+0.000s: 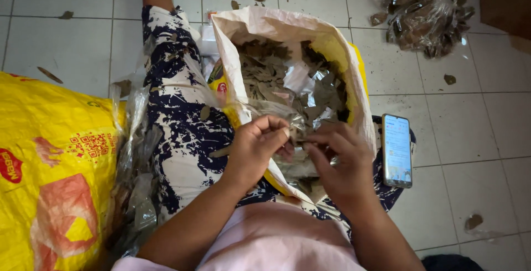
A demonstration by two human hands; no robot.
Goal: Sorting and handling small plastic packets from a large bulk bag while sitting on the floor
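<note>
Two hands; one leaf-filled sack

Open white woven sack with yellow lining, full of dry brown leaves, directly beyond both hands. Small clear plastic packet pinched between the fingertips. Large yellow sack with red and orange print, far left of the left hand. Clear bag of brown leaves, far beyond the right hand. Lit smartphone screen, pale blue-white, just right of it.
</note>
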